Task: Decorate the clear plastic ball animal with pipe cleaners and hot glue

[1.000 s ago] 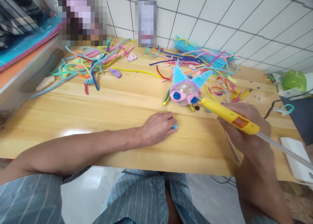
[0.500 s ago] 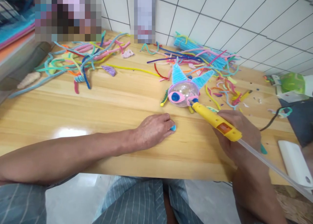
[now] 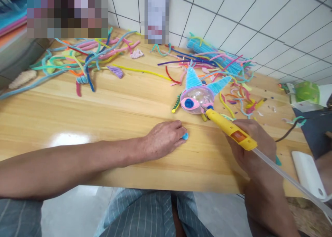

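Observation:
My right hand [image 3: 251, 143] is closed round a yellow hot glue gun [image 3: 230, 128], with a clear glue stick [image 3: 282, 174] running out of its back end. The nozzle points at a clear plastic ball [image 3: 201, 95] that has pink-rimmed blue eyes and two light-blue fuzzy ears [image 3: 193, 78]. From this view I cannot tell whether the tip touches the ball. My left hand [image 3: 166, 138] rests on the table, its fingers pinched on a small light-blue piece [image 3: 185, 136], mostly hidden. A green and yellow strip [image 3: 176, 104] lies left of the ball.
Tangled pipe cleaners [image 3: 88, 59] lie at the back left. A light-blue bundle of pipe cleaners [image 3: 215, 54] sits against the tiled wall [image 3: 233, 9]. Scraps [image 3: 243, 95] are scattered at right. A white device [image 3: 307, 173] and a dark cable [image 3: 290, 130] are at the right edge.
The view has shifted slightly, so the ball and wall items appear a little further right. Both hands keep their grips, and the glue gun nozzle stays by the right eye.

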Tool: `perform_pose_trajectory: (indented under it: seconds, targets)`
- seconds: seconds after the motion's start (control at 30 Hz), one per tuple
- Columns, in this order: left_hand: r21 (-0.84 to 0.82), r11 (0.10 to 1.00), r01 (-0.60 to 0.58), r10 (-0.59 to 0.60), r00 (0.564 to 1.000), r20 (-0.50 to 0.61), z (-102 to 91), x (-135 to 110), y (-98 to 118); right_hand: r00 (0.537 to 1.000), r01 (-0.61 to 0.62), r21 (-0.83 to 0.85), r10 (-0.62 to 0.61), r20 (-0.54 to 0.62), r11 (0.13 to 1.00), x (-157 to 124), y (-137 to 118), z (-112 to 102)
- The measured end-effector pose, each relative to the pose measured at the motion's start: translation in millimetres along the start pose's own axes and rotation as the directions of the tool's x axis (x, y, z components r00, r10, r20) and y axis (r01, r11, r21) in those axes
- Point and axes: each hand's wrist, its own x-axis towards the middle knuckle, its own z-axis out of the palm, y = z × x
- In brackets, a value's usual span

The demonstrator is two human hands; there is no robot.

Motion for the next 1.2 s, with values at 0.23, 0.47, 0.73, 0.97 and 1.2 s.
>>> perform_pose_trajectory:
  seconds: [0.23,0.47,0.73,0.97,1.2]
  targets:
    - [0.01,1.0,-0.005,0.005,1.0,0.006,0.5,1.0,0.6,0.994,-0.104,0.062,0.101,0.05,0.993,-4.9,2.8,2.0]
    - [0.009,1.0,-0.021,0.021,0.999,-0.028,3.3,0.3,-1.3,0.992,-0.093,0.034,0.09,0.083,0.995,0.1,0.7,-0.8]
    - [0.016,1.0,-0.027,0.027,0.999,-0.025,2.0,0.0,-0.5,0.978,-0.129,-0.036,0.133,0.163,0.991,2.5,-3.7,-5.1]
    - [0.032,0.999,-0.042,0.044,0.998,-0.042,2.3,-0.3,-0.5,0.989,-0.093,-0.027,0.095,0.109,0.995,0.9,-3.9,-5.6]
    - [0.029,0.998,-0.057,0.058,0.997,-0.048,3.2,-0.3,-1.4,0.996,-0.051,-0.033,0.054,0.071,0.998,-2.1,-1.5,-0.9]
